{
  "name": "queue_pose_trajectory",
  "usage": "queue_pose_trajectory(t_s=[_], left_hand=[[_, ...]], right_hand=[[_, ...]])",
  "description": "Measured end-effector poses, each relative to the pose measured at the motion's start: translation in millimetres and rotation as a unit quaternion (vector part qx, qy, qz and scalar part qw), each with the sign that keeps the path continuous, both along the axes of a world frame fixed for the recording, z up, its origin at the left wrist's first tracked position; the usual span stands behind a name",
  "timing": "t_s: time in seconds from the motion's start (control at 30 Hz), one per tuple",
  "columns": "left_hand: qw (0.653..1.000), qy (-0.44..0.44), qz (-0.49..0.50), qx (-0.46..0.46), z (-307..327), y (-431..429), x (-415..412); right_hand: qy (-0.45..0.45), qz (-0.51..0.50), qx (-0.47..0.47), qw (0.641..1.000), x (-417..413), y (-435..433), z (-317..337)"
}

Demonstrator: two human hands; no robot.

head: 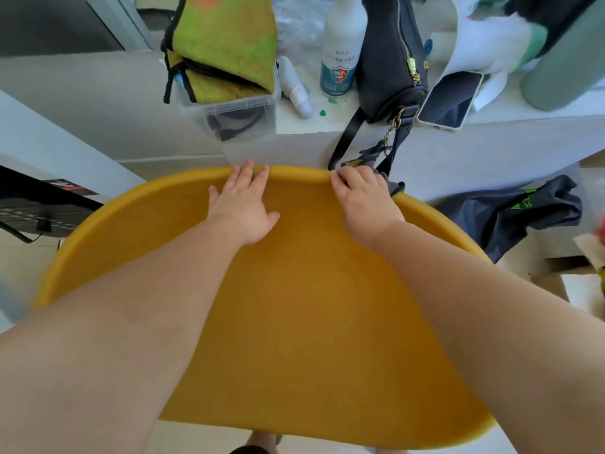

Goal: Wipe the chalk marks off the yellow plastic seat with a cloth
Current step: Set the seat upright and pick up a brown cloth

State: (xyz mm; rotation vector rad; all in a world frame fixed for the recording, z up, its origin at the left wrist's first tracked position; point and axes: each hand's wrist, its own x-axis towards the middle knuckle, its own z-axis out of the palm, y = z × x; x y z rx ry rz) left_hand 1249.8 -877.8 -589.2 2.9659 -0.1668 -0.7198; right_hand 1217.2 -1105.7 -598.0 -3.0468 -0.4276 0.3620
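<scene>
My arms are bare from the frame's lower corners to the wrists, with no sleeve showing on either. My left hand [244,209] wears no ring, watch or glove. My right hand [361,198], at about one o'clock from the frame's centre, is equally unadorned. Short, unpainted nails, rounded fingers.

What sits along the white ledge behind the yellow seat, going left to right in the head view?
Clear plastic box with a green towel in it → small white bottle lying down → white spray bottle → dark bag → phone → grey-green flask.
</scene>
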Motion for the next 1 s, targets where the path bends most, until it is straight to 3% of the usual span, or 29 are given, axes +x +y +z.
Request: queue_pose_trajectory(t_s=[0.1, 0.23, 0.3, 0.43, 0.57, 0.83, 1.0], left_hand=[[0.997, -0.003, 0.049, -0.052, 21, 0, -32], [0.969, 0.041, 0.116, -0.215, 61, -16, -96], [0.951, 0.072, 0.132, -0.271, 87, -30, -127], [0.896, 0.138, 0.183, -0.381, 141, -70, -180], [0.865, 0.161, 0.186, -0.437, 190, -112, -220], [0.895, 0.097, 0.196, -0.389, 241, -162, -267], [0.893, 0.102, 0.165, -0.405, 272, -173, -271]], right_hand=[[-0.004, 0.007, 0.082, 0.997, -22, -6, 25], [-0.032, 0.011, 0.21, 0.977, -75, -8, 72], [-0.038, -0.012, 0.305, 0.952, -104, -12, 102], [0.042, -0.105, 0.443, 0.889, -147, -27, 169], [0.085, -0.127, 0.485, 0.861, -182, -55, 219], [0.142, -0.19, 0.43, 0.871, -245, -128, 238], [0.165, -0.206, 0.476, 0.839, -274, -136, 249]])
